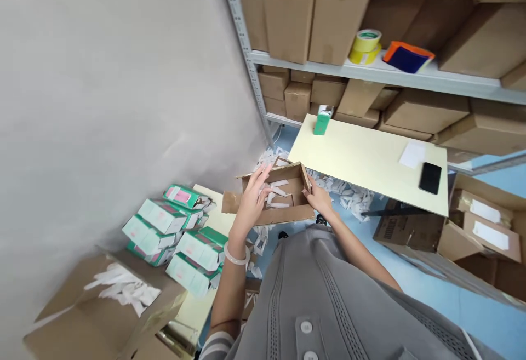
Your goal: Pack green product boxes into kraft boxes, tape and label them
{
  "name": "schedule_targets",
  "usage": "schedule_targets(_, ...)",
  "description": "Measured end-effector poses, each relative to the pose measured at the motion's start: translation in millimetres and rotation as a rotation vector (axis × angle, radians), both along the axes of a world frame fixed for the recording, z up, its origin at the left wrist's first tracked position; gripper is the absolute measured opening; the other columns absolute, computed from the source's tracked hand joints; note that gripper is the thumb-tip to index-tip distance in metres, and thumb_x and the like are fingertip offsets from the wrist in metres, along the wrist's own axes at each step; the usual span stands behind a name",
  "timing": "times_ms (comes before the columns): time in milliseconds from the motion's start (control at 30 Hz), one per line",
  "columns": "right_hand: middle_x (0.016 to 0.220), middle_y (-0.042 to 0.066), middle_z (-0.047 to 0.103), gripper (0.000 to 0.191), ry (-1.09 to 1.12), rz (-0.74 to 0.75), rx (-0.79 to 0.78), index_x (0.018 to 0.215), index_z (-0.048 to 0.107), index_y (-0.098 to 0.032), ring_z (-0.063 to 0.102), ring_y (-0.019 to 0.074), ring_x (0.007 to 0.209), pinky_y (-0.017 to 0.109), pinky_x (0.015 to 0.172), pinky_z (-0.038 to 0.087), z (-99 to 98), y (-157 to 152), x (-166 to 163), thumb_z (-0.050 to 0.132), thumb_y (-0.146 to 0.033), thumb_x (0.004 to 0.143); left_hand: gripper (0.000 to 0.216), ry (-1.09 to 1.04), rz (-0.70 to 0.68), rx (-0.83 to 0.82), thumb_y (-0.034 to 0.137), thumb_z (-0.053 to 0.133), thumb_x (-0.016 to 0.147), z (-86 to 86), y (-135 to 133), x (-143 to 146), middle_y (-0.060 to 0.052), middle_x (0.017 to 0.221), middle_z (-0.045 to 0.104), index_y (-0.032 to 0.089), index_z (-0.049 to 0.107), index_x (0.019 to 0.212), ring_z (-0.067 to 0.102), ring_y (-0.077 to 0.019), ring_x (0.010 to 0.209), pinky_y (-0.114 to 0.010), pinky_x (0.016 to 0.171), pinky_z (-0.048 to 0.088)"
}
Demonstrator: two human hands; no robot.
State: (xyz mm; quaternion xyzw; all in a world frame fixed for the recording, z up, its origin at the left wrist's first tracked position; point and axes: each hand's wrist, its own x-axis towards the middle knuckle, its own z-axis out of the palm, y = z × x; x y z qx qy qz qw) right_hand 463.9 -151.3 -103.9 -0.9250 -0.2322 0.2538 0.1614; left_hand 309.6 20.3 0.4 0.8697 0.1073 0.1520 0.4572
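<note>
A small brown cardboard box (283, 216), its top opened, is held in front of my body. Several white paper strips (280, 183) lie inside it. My right hand (319, 196) grips the box's right end, thumb at the wall and fingers partly hidden behind it. Over the left end is my left hand (253, 195), with a pale bangle at the wrist. Its fingers are stretched out and apart above the box's inside, and no object shows between them. Whether its fingertips touch the strips or the wall I cannot tell.
Green-and-white cartons (162, 217) are piled at the left, near a large open box (94, 316) with white strips. A pale table (361, 152) bears a green carton (322, 121) and a phone (430, 178). Boxes fill the shelving (296, 63). Paper scraps (356, 198) litter the blue floor.
</note>
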Motion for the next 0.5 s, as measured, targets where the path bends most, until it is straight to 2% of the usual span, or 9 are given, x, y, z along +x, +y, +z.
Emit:
schedule_targets(100, 0.109, 0.009, 0.071, 0.066, 0.017, -0.065, -0.010, 0.156, 0.015, -0.025, 0.066, 0.0293, 0.101, 0.036, 0.081, 0.047, 2.2, -24, 21, 0.039, -0.036, 0.095, 0.051, 0.014, -0.049, 0.031, 0.043, 0.031, 0.100, 2.8, -17, 32, -0.007, 0.158, 0.025, 0.036, 0.027, 0.150, 0.049, -0.0214, 0.130, -0.035, 0.101, 0.048)
schedule_targets(200, 0.111, 0.010, 0.071, 0.066, 0.036, -0.123, -0.015, 0.156, 0.016, -0.025, 0.066, 0.0294, 0.101, 0.036, 0.082, 0.047, 1.2, -47, 41, 0.040, -0.035, 0.095, 0.051, 0.029, -0.093, 0.073, 0.043, 0.031, 0.100, 1.4, -35, 63, -0.007, 0.157, 0.029, 0.035, 0.029, 0.150, 0.044, -0.0219, 0.134, -0.036, 0.104, 0.045)
schedule_targets(500, 0.107, 0.007, 0.071, 0.066, 0.083, -0.234, 0.020, 0.155, 0.016, -0.027, 0.067, 0.0270, 0.097, 0.033, 0.080, 0.047, -13.1, -124, 100, 0.041, -0.034, 0.095, 0.056, 0.126, -0.238, 0.137, 0.042, 0.042, 0.097, -6.5, -100, 160, -0.007, 0.151, 0.040, 0.033, 0.029, 0.150, 0.037, -0.0236, 0.140, -0.040, 0.112, 0.036)
